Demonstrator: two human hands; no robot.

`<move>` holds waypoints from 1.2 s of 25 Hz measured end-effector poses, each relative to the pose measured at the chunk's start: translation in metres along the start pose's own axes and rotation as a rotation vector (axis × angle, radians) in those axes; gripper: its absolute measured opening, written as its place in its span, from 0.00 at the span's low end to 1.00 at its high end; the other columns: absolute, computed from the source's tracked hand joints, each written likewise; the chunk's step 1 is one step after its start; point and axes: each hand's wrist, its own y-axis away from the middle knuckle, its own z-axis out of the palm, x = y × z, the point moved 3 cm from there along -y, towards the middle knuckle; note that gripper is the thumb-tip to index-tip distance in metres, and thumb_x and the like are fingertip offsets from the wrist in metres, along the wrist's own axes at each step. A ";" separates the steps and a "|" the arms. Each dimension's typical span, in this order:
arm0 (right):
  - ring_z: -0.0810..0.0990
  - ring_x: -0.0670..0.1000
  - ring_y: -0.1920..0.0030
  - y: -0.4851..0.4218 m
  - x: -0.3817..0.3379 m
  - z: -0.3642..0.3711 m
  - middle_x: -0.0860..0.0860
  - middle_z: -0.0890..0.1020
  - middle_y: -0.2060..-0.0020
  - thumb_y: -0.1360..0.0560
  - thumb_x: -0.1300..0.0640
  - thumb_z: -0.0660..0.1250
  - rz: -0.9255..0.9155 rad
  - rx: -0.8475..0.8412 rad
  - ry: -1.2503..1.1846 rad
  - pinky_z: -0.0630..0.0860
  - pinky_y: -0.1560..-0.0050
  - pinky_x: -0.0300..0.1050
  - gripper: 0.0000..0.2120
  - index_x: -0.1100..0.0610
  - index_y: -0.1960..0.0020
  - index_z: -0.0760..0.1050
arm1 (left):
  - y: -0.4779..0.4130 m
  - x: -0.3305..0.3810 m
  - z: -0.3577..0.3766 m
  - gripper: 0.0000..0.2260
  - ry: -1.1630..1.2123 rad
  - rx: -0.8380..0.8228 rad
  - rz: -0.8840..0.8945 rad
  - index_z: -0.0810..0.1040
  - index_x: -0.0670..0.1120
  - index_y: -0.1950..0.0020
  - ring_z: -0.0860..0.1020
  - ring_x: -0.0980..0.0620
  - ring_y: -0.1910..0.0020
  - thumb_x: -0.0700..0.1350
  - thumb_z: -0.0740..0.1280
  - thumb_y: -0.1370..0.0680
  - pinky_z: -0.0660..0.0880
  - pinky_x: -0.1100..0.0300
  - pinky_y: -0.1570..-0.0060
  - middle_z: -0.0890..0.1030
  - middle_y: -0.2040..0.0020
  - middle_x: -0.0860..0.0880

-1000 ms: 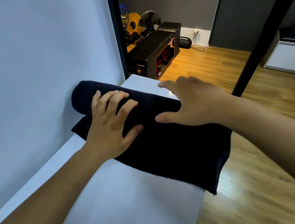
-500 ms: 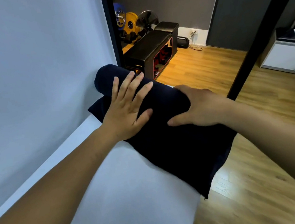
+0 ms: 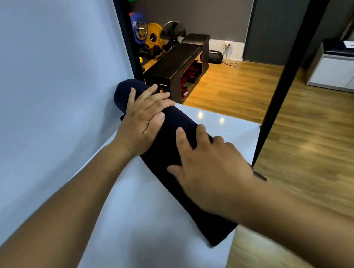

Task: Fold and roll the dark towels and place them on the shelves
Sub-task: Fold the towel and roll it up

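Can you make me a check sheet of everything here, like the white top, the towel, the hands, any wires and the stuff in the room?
Surface: white shelf top, smooth and shiny, set against a pale wall.
Job's things: one dark towel, rolled into a long roll and lying slantwise on the shelf top, its near end at the front edge.
Clutter: nothing seen.
Hands: left hand rests over the far part of the roll; right hand presses flat on the near part.
Cables: one cable on the floor by the far wall, well away from the work.
Surroundings: wood floor, black bench, weight plates, fan, white cabinet, black post.
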 end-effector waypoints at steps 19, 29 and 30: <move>0.48 0.74 0.27 0.045 -0.092 0.011 0.66 0.38 0.24 0.20 0.35 0.50 -0.284 -0.091 0.154 0.56 0.30 0.69 0.38 0.57 0.20 0.43 | 0.059 0.045 -0.061 0.33 0.113 -0.167 -0.923 0.68 0.47 0.28 0.77 0.47 0.39 0.67 0.62 0.25 0.75 0.56 0.43 0.76 0.34 0.46; 0.68 0.51 0.34 0.049 -0.031 0.021 0.43 0.65 0.37 0.29 0.49 0.69 -0.204 0.012 -1.030 0.72 0.36 0.47 0.19 0.43 0.41 0.67 | 0.102 0.101 -0.043 0.34 0.689 0.042 -1.297 0.70 0.47 0.36 0.81 0.51 0.51 0.66 0.71 0.33 0.79 0.56 0.57 0.81 0.46 0.51; 0.70 0.51 0.36 0.048 -0.029 0.023 0.44 0.67 0.38 0.32 0.48 0.69 -0.164 -0.015 -1.107 0.75 0.38 0.51 0.22 0.43 0.40 0.66 | 0.106 0.108 -0.039 0.34 0.711 0.091 -1.325 0.71 0.46 0.36 0.82 0.50 0.51 0.66 0.70 0.34 0.79 0.54 0.54 0.81 0.46 0.50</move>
